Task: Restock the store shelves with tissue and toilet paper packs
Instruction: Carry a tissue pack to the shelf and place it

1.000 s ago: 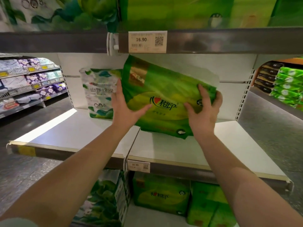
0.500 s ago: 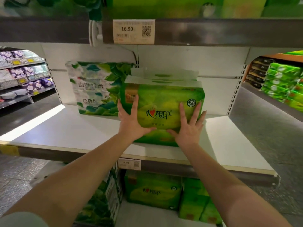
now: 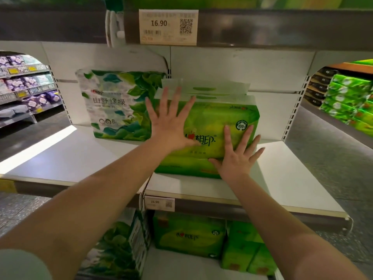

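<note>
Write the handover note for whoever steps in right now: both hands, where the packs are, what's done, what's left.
Left hand: open, fingers spread, flat on the front of the green tissue pack.
Right hand: open, flat on the pack's lower right front.
Pack: upright on the middle shelf, beside the leaf-print pack at the back.
Done: green pack is on the shelf.
Left: probably push it back level with its neighbour, then fill the bare shelf either side.

top-shelf packs (image 3: 222, 1) blurred, cut off by the upper edge.
</note>
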